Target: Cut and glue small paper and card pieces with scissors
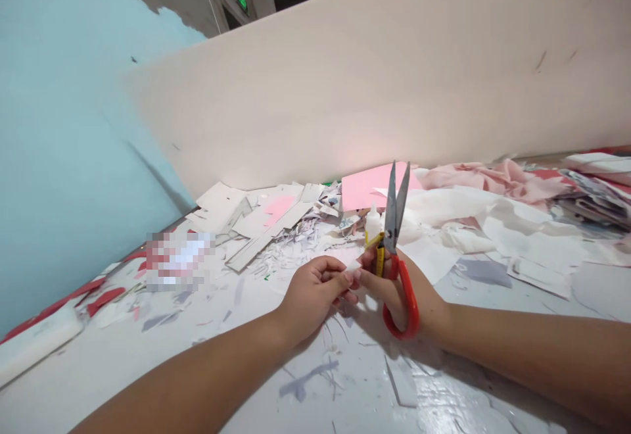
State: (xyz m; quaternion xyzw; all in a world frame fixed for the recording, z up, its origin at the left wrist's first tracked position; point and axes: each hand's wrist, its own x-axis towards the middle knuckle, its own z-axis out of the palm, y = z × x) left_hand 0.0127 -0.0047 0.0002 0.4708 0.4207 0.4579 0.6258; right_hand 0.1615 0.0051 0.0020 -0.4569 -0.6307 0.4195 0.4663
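Note:
My left hand (314, 296) pinches a small white paper piece (352, 266) between thumb and fingertips. My right hand (397, 289) grips red-handled scissors (394, 223) by the loops, with their grey steel blades open and pointing up and away from me. A yellow strip (380, 260) lies against the scissors near the pivot; I cannot tell what it is. The paper piece sits just left of the scissors, and the fingers of both hands nearly meet around it. A small white glue bottle (373, 223) stands just behind the blades.
Paper scraps and shreds (290, 243) litter the white table (345, 381). A pink paper sheet (379, 185) and crumpled pink fabric (497, 181) lie behind. A tall beige board (374, 85) rises along the far edge, with a pale blue wall (73, 158) at left.

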